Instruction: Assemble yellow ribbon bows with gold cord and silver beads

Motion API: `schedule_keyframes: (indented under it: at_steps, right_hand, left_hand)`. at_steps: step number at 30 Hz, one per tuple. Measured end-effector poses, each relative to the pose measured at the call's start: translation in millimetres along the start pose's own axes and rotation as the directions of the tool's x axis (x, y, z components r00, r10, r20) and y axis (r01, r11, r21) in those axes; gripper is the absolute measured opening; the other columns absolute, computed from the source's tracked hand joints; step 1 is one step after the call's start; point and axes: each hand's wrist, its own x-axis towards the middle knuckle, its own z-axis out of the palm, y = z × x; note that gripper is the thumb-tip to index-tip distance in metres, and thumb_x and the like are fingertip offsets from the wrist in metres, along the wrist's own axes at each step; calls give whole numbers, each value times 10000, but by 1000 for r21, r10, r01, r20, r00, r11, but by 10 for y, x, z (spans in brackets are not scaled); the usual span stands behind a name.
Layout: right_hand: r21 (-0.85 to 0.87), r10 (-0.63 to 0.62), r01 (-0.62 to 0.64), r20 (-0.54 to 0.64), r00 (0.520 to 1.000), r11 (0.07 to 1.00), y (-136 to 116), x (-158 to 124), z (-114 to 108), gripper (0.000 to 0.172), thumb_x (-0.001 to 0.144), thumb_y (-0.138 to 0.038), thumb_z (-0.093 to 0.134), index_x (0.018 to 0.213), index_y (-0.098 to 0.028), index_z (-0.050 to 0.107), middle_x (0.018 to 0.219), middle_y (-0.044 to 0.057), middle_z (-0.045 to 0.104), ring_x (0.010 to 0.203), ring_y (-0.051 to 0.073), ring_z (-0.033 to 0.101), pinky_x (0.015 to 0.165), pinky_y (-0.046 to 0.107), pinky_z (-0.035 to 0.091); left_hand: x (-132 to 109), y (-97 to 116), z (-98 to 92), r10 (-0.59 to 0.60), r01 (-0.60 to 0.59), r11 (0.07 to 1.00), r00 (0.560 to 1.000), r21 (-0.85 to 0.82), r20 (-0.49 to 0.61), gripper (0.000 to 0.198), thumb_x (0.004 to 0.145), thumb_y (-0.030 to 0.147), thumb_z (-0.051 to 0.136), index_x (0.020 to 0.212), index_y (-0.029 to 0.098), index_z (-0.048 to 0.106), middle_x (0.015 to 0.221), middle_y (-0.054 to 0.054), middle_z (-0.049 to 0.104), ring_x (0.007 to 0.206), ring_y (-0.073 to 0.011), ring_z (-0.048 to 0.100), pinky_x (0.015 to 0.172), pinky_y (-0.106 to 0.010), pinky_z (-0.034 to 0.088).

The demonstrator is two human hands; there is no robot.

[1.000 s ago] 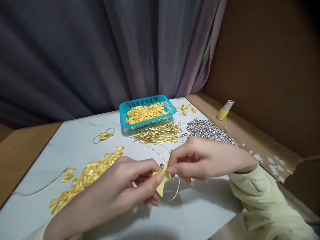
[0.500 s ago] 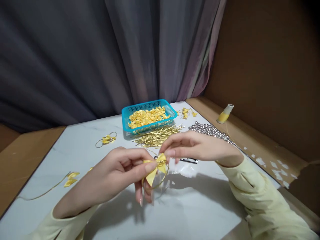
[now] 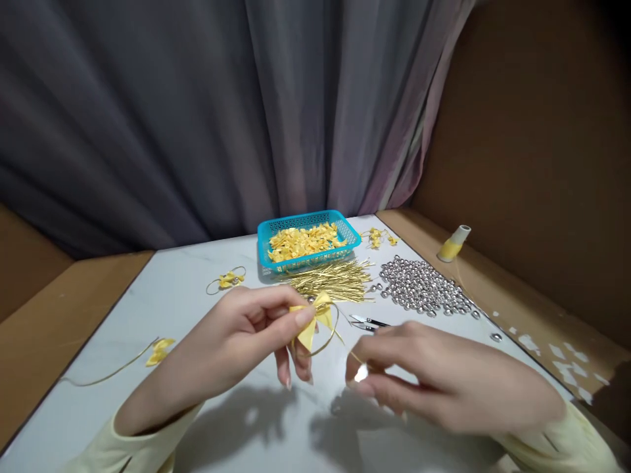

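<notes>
My left hand [image 3: 246,341] pinches a yellow ribbon bow [image 3: 323,315] between thumb and forefinger. A silver bead [image 3: 311,299] sits at the bow's top, and a loop of gold cord [image 3: 331,338] curves below and to its right. Lower right of the bow, my right hand [image 3: 434,374] is closed with thumb and forefinger close together. A thin yellowish thread [image 3: 355,357] shows at those fingertips; its far end cannot be followed. Just behind this hand lie small thread snips [image 3: 367,322], their handle partly covered.
A blue basket [image 3: 266,246] of yellow bows stands at the back. Before it lie gold cord pieces [image 3: 330,281] and a pile of silver beads [image 3: 424,289]. A yellow thread spool [image 3: 452,244] stands on the right ledge. Bow pieces [image 3: 160,351] lie at left.
My right hand has left the bow and moved right and toward me. The snips and bead pile now show more. The left hand keeps hold of the bow; the view has shifted slightly.
</notes>
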Motion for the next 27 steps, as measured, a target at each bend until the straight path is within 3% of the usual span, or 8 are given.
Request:
schedule_keyframes:
  at_steps: [4, 7, 9, 13, 17, 19, 23, 27]
  right_hand:
    - [-133, -88, 55, -250, 964, 990, -139, -285, 54, 169, 918, -295, 487, 1035, -249, 600, 933, 49, 668, 852, 183, 633, 708, 284, 511]
    - [-201, -187, 84, -575, 797, 976, -226, -319, 40, 178, 889, -217, 544, 1057, -249, 595, 992, 67, 681, 885, 204, 642, 732, 297, 509]
    - [-200, -230, 133, -619, 751, 971, -287, -246, 26, 157, 886, -196, 551, 1020, -242, 617, 934, 57, 704, 782, 184, 649, 644, 268, 495]
    - [-112, -148, 108, -462, 875, 988, -319, 13, 113, 195, 924, -198, 471, 875, -225, 658, 676, -21, 653, 503, 78, 508, 517, 207, 386]
    - [-42, 12, -36, -477, 879, 998, -222, 220, 260, 214, 906, -265, 467, 889, -171, 657, 494, -47, 480, 420, 71, 358, 450, 214, 286]
    - [154, 79, -27, -344, 936, 988, -170, 279, 277, 235, 899, -234, 447, 881, -164, 670, 493, -49, 479, 417, 62, 391, 455, 193, 313]
    - [569, 144, -97, -37, 989, 817, -80, 348, 219, 250, 898, -251, 467, 859, -144, 689, 425, -64, 481, 337, 40, 364, 382, 158, 311]
    - [734, 149, -111, 14, 989, 670, -8, 359, 168, 203, 869, -303, 565, 835, -132, 667, 382, -83, 476, 289, 25, 313, 315, 141, 250]
  left_hand:
    - [-49, -20, 7, 37, -33, 992, 999, 120, -26, 214, 904, 285, 533, 748, 158, 606, 594, 11, 709, 489, -88, 631, 483, -146, 527]
    - [-82, -33, 27, 103, -82, 964, 992, 253, -71, 216, 912, 280, 512, 758, 165, 610, 617, 17, 697, 513, -83, 633, 495, -141, 522]
    - [-98, -36, 49, 154, -117, 928, 985, 355, -78, 219, 918, 273, 496, 760, 171, 609, 633, 24, 685, 526, -73, 632, 502, -130, 509]
    - [-121, -30, 97, 186, -136, 849, 981, 511, -48, 211, 931, 270, 461, 792, 184, 595, 637, 35, 659, 542, -72, 626, 502, -139, 476]
    - [-150, -25, 127, 183, -133, 813, 983, 566, -32, 241, 944, 278, 413, 799, 182, 579, 629, 30, 649, 531, -84, 611, 497, -167, 461]
    - [-172, -30, 132, 176, -136, 800, 984, 585, -12, 259, 950, 283, 388, 785, 183, 561, 630, 25, 642, 534, -91, 602, 507, -180, 463]
    - [-203, -49, 124, 176, -154, 770, 984, 619, 25, 266, 952, 269, 354, 760, 189, 520, 632, 21, 619, 535, -98, 580, 511, -198, 456]
    - [-196, -73, 109, 208, -170, 747, 978, 643, 17, 275, 952, 270, 331, 745, 193, 494, 604, 28, 581, 514, -99, 552, 493, -204, 434]
